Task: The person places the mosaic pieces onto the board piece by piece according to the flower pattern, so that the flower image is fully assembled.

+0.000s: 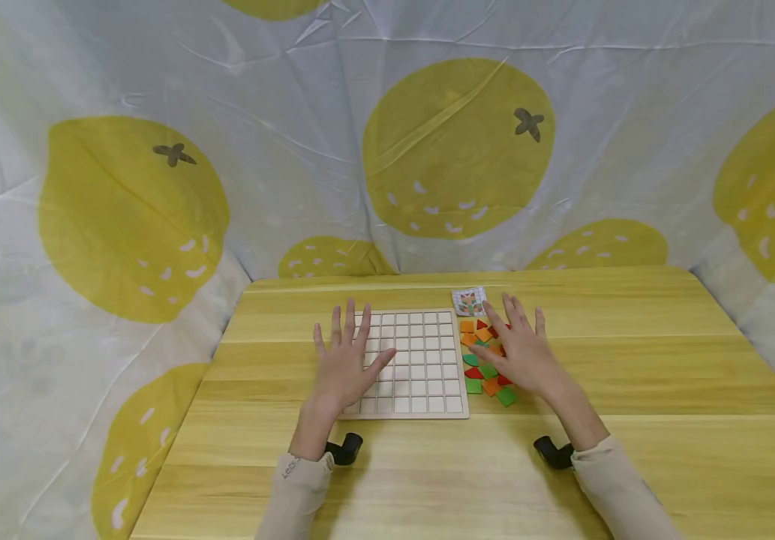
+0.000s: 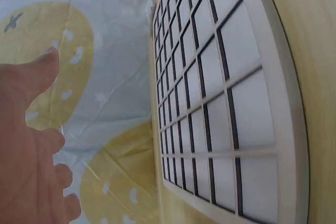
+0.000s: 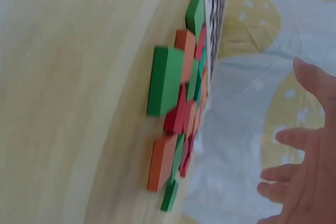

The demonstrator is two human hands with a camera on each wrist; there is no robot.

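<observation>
My left hand (image 1: 344,370) is held over the left part of a pale wooden grid board (image 1: 464,401), its fingers spread and holding nothing. In the left wrist view the hand stands apart from the board (image 2: 294,129), whose square cells look bare. To the right, my right hand (image 1: 525,356) hovers with spread fingers over a loose group of coloured pieces (image 1: 491,386), hiding some of them. These are small flat squares, triangles and leaf shapes in green, orange and red. The right wrist view shows a green piece (image 3: 165,80) lying on the table, clear of the fingers.
A small printed card (image 1: 469,301) with a flower-like pattern on a grid lies behind the pieces. The wooden table (image 1: 441,480) reaches back to a lemon-print cloth (image 1: 292,150) that hangs behind it and at the sides. Black camera mounts (image 1: 346,450) sit at both wrists.
</observation>
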